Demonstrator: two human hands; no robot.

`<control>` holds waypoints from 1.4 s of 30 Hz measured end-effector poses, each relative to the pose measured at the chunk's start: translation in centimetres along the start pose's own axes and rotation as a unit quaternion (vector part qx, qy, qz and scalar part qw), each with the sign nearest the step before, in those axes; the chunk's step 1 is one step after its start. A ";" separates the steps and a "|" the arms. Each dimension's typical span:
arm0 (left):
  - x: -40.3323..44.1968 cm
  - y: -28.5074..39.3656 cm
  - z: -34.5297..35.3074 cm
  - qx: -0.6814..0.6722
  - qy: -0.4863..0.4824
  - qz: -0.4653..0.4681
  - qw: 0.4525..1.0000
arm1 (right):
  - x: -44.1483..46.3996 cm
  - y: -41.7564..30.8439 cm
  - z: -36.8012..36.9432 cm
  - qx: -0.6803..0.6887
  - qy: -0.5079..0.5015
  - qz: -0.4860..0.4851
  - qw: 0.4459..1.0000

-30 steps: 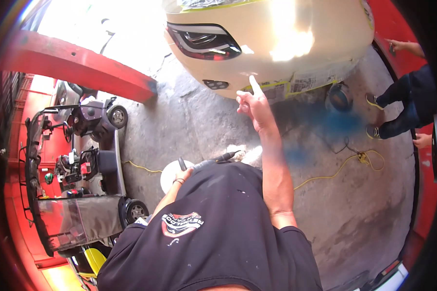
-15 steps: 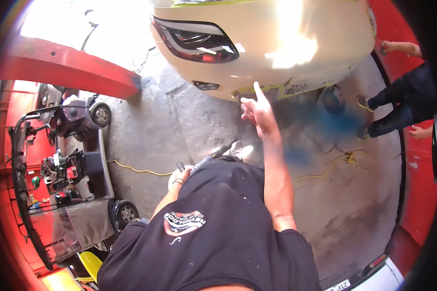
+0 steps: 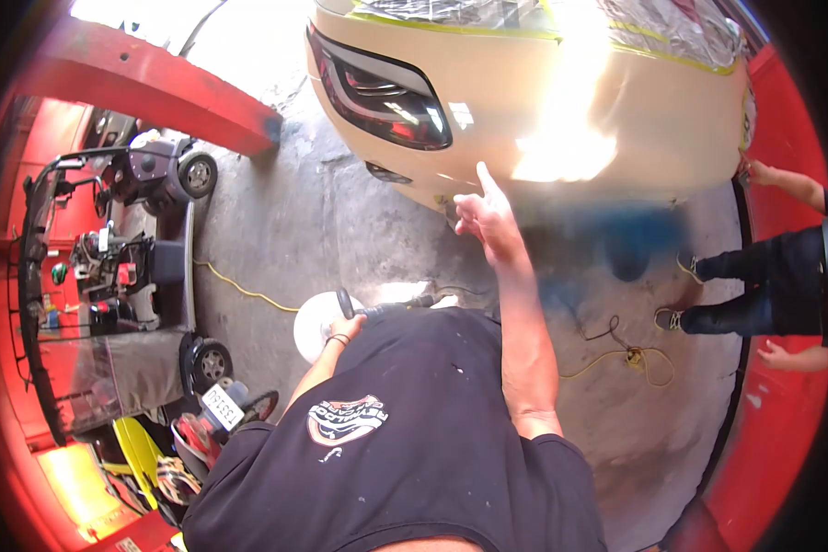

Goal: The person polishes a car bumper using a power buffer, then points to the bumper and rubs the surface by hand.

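Observation:
My left hand is closed around the grip of a power polisher, held low at my left side. The tool's round white pad faces outward, and a dark side handle rises near my fingers. Raised in front of me, my right hand holds nothing; its index finger is stretched out and the other fingers are partly curled. That finger points at the cream car, near the lower bumper; whether it touches the paint I cannot tell. A dark-edged lamp sits on the car's left corner.
A person stands at the right, one hand by the car's side. Yellow cord lies on the concrete floor. An open-framed cart and a motorbike stand left, below a red beam. Plastic sheeting covers the car's upper part.
My view has shifted, showing more sheeting on the car and the motorbike at left. More of the polisher's white pad shows beside my left hand. My right hand keeps pointing.

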State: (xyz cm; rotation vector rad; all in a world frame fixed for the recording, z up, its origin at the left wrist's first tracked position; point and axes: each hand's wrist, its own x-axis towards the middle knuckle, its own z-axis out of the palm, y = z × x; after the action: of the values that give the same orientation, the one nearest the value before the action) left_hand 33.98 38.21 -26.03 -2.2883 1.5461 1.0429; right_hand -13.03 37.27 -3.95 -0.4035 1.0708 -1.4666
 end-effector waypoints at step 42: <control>-2.1 15.1 1.2 -0.064 -0.061 0.170 0.981 | -2.6 -3.8 -4.9 -0.072 0.027 0.006 0.997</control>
State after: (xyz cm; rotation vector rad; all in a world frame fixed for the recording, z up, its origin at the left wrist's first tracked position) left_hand 19.88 33.76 -22.26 -2.0320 1.9118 1.3755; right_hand -18.52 40.99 -2.59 -0.4601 1.2237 -1.4013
